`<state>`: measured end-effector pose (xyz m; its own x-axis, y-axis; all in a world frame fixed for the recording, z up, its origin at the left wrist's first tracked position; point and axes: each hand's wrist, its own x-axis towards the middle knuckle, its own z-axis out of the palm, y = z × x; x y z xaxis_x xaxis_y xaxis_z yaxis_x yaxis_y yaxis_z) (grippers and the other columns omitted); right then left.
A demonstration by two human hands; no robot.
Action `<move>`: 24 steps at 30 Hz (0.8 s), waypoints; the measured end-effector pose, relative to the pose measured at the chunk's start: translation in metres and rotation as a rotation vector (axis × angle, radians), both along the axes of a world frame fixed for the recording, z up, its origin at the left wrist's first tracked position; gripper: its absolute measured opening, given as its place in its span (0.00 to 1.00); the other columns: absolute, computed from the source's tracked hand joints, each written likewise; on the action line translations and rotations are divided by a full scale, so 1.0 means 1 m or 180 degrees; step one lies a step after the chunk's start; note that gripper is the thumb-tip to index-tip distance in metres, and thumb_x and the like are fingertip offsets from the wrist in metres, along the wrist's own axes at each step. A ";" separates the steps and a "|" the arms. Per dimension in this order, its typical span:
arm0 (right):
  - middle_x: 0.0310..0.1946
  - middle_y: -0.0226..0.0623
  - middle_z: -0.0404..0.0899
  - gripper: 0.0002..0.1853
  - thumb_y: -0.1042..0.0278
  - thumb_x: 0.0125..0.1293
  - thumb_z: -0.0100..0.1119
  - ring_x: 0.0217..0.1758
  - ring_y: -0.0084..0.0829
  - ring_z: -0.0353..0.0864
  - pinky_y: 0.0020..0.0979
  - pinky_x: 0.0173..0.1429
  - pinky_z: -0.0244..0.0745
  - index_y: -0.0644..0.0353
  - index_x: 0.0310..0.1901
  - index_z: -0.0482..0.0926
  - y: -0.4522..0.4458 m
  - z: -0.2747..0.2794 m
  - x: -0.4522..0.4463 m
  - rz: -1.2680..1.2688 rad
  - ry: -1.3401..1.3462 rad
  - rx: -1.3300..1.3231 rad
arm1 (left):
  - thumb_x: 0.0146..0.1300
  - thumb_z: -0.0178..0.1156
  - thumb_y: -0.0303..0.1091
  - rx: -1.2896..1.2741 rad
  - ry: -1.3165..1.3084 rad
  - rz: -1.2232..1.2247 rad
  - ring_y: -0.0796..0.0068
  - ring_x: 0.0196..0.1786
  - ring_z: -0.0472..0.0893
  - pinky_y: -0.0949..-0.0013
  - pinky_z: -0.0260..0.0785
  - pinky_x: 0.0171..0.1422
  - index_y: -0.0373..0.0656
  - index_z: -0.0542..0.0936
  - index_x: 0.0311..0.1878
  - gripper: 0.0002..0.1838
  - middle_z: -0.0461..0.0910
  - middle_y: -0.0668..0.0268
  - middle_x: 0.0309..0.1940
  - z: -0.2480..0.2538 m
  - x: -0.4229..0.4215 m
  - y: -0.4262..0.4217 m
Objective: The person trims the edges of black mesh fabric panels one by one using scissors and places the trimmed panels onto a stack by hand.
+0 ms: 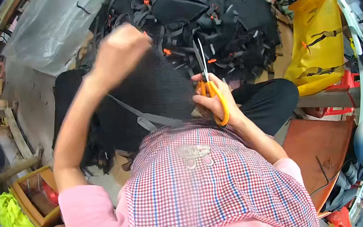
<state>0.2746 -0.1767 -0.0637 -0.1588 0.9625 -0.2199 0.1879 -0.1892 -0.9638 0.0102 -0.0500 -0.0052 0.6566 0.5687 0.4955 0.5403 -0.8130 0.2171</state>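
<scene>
My right hand is closed round the orange handles of a pair of scissors, whose blades point away from me and stand slightly apart. Raised at the upper left, my left hand is curled into a fist and blurred by motion. It appears to grip the top edge of a black mesh fabric piece, which spreads down over my lap. A grey webbing strap lies across the lower part of the mesh, near my checked apron.
A big heap of black fabric pieces with straps and small orange bits lies ahead. Clear plastic sheeting is at upper left. On the right are a yellow sack and a brown board. A wooden frame stands at left.
</scene>
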 end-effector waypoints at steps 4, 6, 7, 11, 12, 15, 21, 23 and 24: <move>0.32 0.26 0.73 0.24 0.78 0.55 0.66 0.34 0.17 0.73 0.21 0.40 0.71 0.59 0.55 0.74 0.006 0.004 -0.008 -0.0043 0.0290 -0.0220 | 0.45 0.74 0.35 -0.0943 0.0086 -0.0141 0.60 0.46 0.78 0.58 0.72 0.50 0.40 0.80 0.46 0.23 0.78 0.59 0.43 -0.026 0.043 -0.102; 0.32 0.26 0.73 0.23 0.78 0.56 0.66 0.34 0.16 0.72 0.21 0.40 0.71 0.59 0.55 0.74 0.009 0.005 -0.009 -0.0040 0.0218 -0.0177 | 0.39 0.77 0.35 -0.1039 -0.0101 0.0054 0.58 0.51 0.76 0.56 0.71 0.53 0.39 0.77 0.52 0.33 0.75 0.59 0.50 -0.047 0.055 -0.124; 0.32 0.26 0.72 0.23 0.78 0.56 0.66 0.33 0.16 0.72 0.21 0.39 0.70 0.59 0.55 0.75 0.011 0.006 -0.010 -0.0042 0.0181 -0.0144 | 0.38 0.78 0.35 -0.0955 -0.0145 0.0165 0.57 0.53 0.75 0.56 0.70 0.54 0.38 0.75 0.55 0.37 0.74 0.59 0.53 -0.054 0.059 -0.128; 0.33 0.25 0.72 0.23 0.74 0.58 0.67 0.36 0.16 0.71 0.21 0.42 0.70 0.59 0.56 0.74 0.017 0.007 -0.010 0.0167 0.0041 -0.0112 | 0.42 0.70 0.23 -0.0434 -0.0438 0.0413 0.62 0.45 0.78 0.62 0.70 0.49 0.36 0.79 0.52 0.28 0.78 0.62 0.44 -0.084 0.065 -0.124; 0.34 0.28 0.72 0.24 0.70 0.59 0.67 0.37 0.19 0.72 0.23 0.44 0.71 0.59 0.57 0.73 0.016 0.009 -0.006 0.0241 0.0038 -0.0183 | 0.42 0.68 0.21 -0.0426 -0.0540 0.0363 0.64 0.43 0.78 0.63 0.69 0.47 0.36 0.80 0.51 0.26 0.78 0.63 0.42 -0.084 0.064 -0.123; 0.39 0.36 0.75 0.32 0.55 0.60 0.69 0.44 0.27 0.75 0.30 0.50 0.72 0.60 0.63 0.69 0.008 0.011 0.014 0.0609 -0.0146 -0.0239 | 0.41 0.64 0.18 -0.0366 -0.0797 0.0268 0.68 0.38 0.77 0.65 0.67 0.43 0.38 0.83 0.48 0.24 0.79 0.66 0.37 -0.087 0.061 -0.120; 0.54 0.52 0.74 0.46 0.37 0.55 0.69 0.58 0.47 0.75 0.40 0.62 0.70 0.62 0.67 0.67 -0.011 0.010 0.038 0.1472 -0.1158 -0.0127 | 0.40 0.63 0.19 -0.0272 -0.0955 0.0298 0.70 0.37 0.77 0.65 0.67 0.42 0.43 0.85 0.48 0.26 0.79 0.68 0.37 -0.090 0.062 -0.120; 0.53 0.52 0.76 0.46 0.37 0.54 0.69 0.58 0.48 0.76 0.40 0.62 0.71 0.65 0.66 0.68 -0.012 0.010 0.033 0.1357 -0.1160 -0.0240 | 0.40 0.63 0.19 -0.0238 -0.1011 0.0296 0.70 0.37 0.77 0.66 0.67 0.42 0.43 0.85 0.48 0.26 0.80 0.68 0.38 -0.089 0.063 -0.120; 0.54 0.53 0.76 0.47 0.38 0.54 0.69 0.57 0.48 0.76 0.41 0.62 0.71 0.66 0.66 0.67 -0.011 0.008 0.030 0.1304 -0.1068 -0.0260 | 0.39 0.63 0.19 -0.0243 -0.1031 0.0277 0.70 0.37 0.77 0.66 0.67 0.42 0.43 0.85 0.47 0.25 0.80 0.69 0.38 -0.089 0.064 -0.120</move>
<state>0.3048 -0.1879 -0.0558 -0.4259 0.8141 -0.3948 0.5575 -0.1076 -0.8232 0.0742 -0.1696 -0.0945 0.4194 0.6592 0.6242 0.5001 -0.7416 0.4472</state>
